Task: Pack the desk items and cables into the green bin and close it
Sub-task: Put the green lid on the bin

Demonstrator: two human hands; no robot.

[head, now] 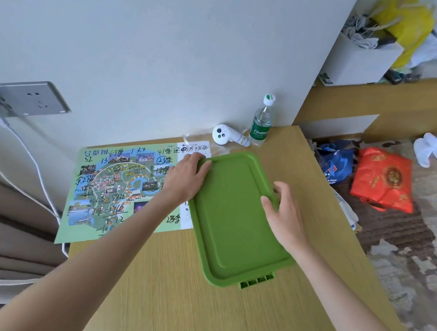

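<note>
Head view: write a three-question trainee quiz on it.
1. True or false: only the left hand touches the green lid.
2. What stands at the wall beyond the lid? A water bottle B mug C lamp
3. Fill in: left of the lid, a scribbled-on ___ lies on the desk.
Key: 1 false, the right hand grips it too; 2 A; 3 map.

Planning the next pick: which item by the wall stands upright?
The green-labelled water bottle; the white controller beside it lies flat.
</note>
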